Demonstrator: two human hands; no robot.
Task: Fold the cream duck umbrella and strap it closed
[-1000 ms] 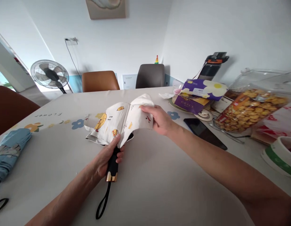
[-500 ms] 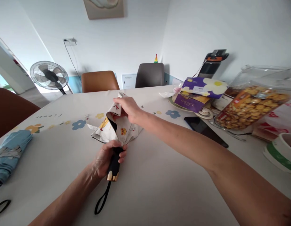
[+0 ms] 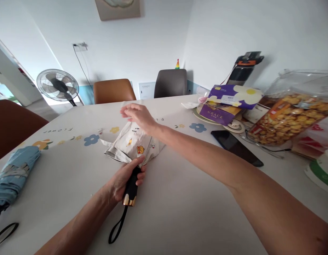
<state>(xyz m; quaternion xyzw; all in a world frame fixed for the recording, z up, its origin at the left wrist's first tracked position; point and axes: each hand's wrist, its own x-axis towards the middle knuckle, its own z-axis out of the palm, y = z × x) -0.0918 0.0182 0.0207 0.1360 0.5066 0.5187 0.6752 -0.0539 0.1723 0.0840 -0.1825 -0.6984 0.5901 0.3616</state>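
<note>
A cream folding umbrella [image 3: 130,141] with small cartoon prints lies on the table in front of me. Its black handle with a gold cap and a black wrist loop points toward me. My left hand [image 3: 126,179] is closed round that handle. My right hand [image 3: 137,115] hovers just above the far end of the canopy, palm down, fingers stretched out and slightly apart, holding nothing.
A folded blue umbrella [image 3: 12,175] lies at the left table edge. To the right are a black phone [image 3: 236,143], a purple box [image 3: 219,113], a purple tissue pack [image 3: 236,95] and a clear jar of snacks [image 3: 291,117]. Chairs [image 3: 114,90] and a fan [image 3: 57,85] stand behind the table [image 3: 179,212].
My right hand carried a canopy flap from the right side over to the left, laid it down and let go; it now hovers open above the cloth. The left hand kept its grip.
</note>
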